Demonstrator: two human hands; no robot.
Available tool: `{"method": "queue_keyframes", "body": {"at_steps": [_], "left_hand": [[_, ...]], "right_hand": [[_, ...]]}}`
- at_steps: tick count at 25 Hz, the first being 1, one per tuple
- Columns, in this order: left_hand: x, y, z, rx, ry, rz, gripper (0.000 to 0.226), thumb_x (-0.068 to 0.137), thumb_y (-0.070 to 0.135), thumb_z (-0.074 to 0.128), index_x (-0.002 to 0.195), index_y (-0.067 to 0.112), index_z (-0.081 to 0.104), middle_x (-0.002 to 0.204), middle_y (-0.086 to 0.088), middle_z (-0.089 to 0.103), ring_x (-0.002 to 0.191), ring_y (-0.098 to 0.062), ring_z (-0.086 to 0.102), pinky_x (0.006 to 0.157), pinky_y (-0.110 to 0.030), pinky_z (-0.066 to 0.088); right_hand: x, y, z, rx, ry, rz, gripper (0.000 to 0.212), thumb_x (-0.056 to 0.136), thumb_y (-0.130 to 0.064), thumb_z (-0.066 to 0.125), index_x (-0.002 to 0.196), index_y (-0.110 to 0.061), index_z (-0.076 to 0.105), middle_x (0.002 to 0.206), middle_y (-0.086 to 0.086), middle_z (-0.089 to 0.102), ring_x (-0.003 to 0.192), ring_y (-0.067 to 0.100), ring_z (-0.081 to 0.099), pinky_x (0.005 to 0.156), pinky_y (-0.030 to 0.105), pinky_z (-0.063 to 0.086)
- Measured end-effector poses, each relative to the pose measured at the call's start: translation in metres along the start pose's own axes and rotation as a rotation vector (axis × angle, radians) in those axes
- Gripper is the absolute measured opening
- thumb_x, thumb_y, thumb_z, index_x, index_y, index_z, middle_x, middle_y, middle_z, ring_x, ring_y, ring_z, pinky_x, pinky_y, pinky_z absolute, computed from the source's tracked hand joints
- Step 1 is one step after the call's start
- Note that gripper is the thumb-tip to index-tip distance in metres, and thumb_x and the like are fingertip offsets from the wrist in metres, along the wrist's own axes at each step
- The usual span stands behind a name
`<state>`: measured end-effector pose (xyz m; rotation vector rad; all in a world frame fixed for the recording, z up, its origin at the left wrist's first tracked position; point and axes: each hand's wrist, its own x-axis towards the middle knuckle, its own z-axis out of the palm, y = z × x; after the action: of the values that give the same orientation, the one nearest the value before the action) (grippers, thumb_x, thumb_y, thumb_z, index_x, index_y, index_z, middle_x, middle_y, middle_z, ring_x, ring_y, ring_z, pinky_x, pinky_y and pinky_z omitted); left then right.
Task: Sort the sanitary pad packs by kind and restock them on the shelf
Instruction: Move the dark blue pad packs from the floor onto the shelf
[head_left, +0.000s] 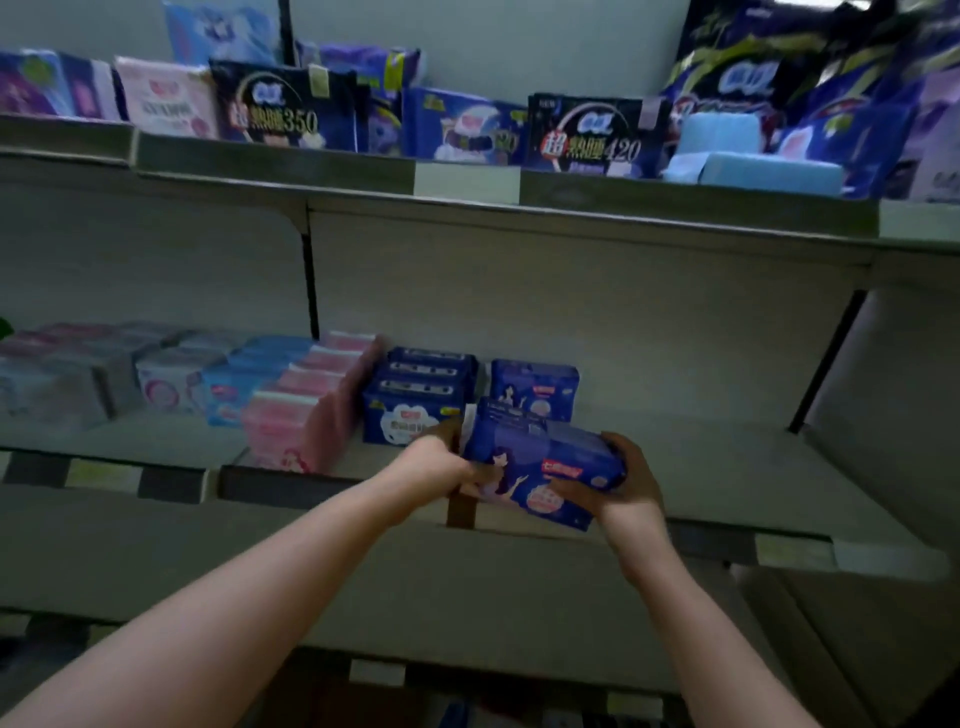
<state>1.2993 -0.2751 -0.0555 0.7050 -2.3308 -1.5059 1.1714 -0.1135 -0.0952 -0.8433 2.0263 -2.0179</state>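
Note:
Both my hands hold one dark blue pad pack (540, 462) over the front of the middle shelf (727, 483). My left hand (441, 462) grips its left end, and my right hand (618, 483) grips its right end from below. Just behind it on the shelf stands a matching dark blue pack (535, 387). To the left of that sits a row of blue packs (415, 400) with a white cloud print. Further left stand pink packs (306, 410), then light blue packs (234, 389) and white-pink packs (166, 384).
The upper shelf (311, 166) carries dark night-pad packs marked 350 (280, 109) and 420 (597, 135), blue bags and pale blue packs (748, 161). Right of the dark blue packs the middle shelf shows bare board. A lower shelf edge (374, 670) runs below my arms.

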Motion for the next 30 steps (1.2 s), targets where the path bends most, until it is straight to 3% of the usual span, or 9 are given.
{"method": "queue_keyframes", "body": {"at_steps": [2, 4, 7, 10, 13, 16, 19, 23, 30], "left_hand": [[0.029, 0.003, 0.000, 0.195, 0.044, 0.028, 0.040, 0.080, 0.028, 0.070, 0.114, 0.020, 0.051, 0.110, 0.005, 0.062, 0.089, -0.008, 0.059, 0.075, -0.022, 0.050], [0.059, 0.002, 0.002, 0.216, 0.084, 0.058, 0.050, 0.081, 0.030, 0.069, 0.125, 0.018, 0.048, 0.124, 0.001, 0.057, 0.107, -0.015, 0.057, 0.093, -0.033, 0.048], [0.096, -0.010, -0.001, 0.287, 0.186, 0.060, 0.063, 0.082, 0.025, 0.068, 0.138, 0.014, 0.040, 0.137, -0.004, 0.043, 0.119, -0.022, 0.050, 0.101, -0.035, 0.044], [0.121, -0.023, -0.004, 0.459, 0.250, 0.031, 0.064, 0.086, 0.030, 0.063, 0.140, 0.011, 0.035, 0.146, -0.013, 0.031, 0.125, -0.027, 0.045, 0.103, -0.039, 0.041], [0.140, -0.028, -0.009, 0.795, 0.269, -0.068, 0.070, 0.092, 0.048, 0.047, 0.147, 0.015, 0.019, 0.156, -0.010, 0.009, 0.142, -0.027, 0.018, 0.114, -0.041, 0.023], [0.158, -0.032, -0.017, 0.902, 0.236, -0.141, 0.071, 0.093, 0.056, 0.033, 0.149, 0.021, 0.009, 0.157, -0.007, 0.001, 0.144, -0.027, 0.004, 0.115, -0.047, 0.011], [0.175, -0.039, -0.020, 0.957, 0.170, -0.185, 0.072, 0.092, 0.062, 0.024, 0.149, 0.024, 0.002, 0.157, -0.008, -0.004, 0.144, -0.029, -0.002, 0.115, -0.053, 0.007], [0.186, -0.043, -0.015, 1.045, 0.088, -0.221, 0.074, 0.090, 0.066, 0.016, 0.149, 0.027, -0.004, 0.157, -0.007, -0.009, 0.144, -0.031, -0.009, 0.110, -0.061, 0.001], [0.189, -0.046, -0.015, 1.051, 0.076, -0.211, 0.074, 0.089, 0.067, 0.014, 0.149, 0.027, -0.002, 0.157, -0.007, -0.008, 0.144, -0.031, -0.009, 0.109, -0.061, -0.002]], "right_hand": [[0.030, 0.012, -0.002, -0.019, -0.007, -0.014, 0.071, 0.059, 0.000, 0.084, 0.114, -0.021, 0.045, 0.101, -0.008, 0.059, 0.086, 0.005, 0.061, 0.063, 0.013, 0.051], [0.064, 0.027, -0.004, -0.036, -0.026, -0.010, 0.072, 0.059, 0.000, 0.084, 0.114, -0.021, 0.044, 0.106, -0.004, 0.058, 0.090, 0.014, 0.060, 0.068, 0.017, 0.049], [0.106, 0.052, -0.002, -0.076, -0.061, 0.033, 0.072, 0.060, -0.001, 0.085, 0.114, -0.018, 0.041, 0.113, 0.004, 0.054, 0.096, 0.019, 0.056, 0.073, 0.023, 0.045], [0.132, 0.071, 0.005, -0.122, -0.094, 0.034, 0.068, 0.062, 0.005, 0.082, 0.111, -0.015, 0.040, 0.111, 0.004, 0.050, 0.096, 0.016, 0.052, 0.069, 0.011, 0.043], [0.154, 0.074, 0.014, -0.181, -0.089, 0.005, 0.061, 0.064, 0.012, 0.077, 0.105, -0.011, 0.039, 0.099, -0.003, 0.047, 0.091, 0.015, 0.048, 0.063, -0.001, 0.039], [0.175, 0.077, 0.022, -0.244, -0.072, 0.002, 0.057, 0.064, 0.011, 0.078, 0.108, -0.006, 0.044, 0.100, 0.001, 0.049, 0.090, 0.018, 0.053, 0.073, 0.002, 0.040], [0.184, 0.076, 0.031, -0.351, -0.067, 0.066, 0.076, 0.068, 0.000, 0.079, 0.131, -0.001, 0.037, 0.130, 0.019, 0.033, 0.110, 0.029, 0.046, 0.091, 0.027, 0.038], [0.192, 0.076, 0.038, -0.378, -0.051, 0.091, 0.079, 0.072, -0.001, 0.077, 0.136, -0.004, 0.032, 0.132, 0.022, 0.028, 0.097, 0.020, 0.042, 0.091, 0.029, 0.038], [0.193, 0.086, 0.046, -0.453, -0.023, 0.079, 0.083, 0.075, -0.009, 0.076, 0.141, -0.007, 0.026, 0.134, 0.020, 0.030, 0.113, 0.033, 0.048, 0.091, 0.035, 0.042]]}}
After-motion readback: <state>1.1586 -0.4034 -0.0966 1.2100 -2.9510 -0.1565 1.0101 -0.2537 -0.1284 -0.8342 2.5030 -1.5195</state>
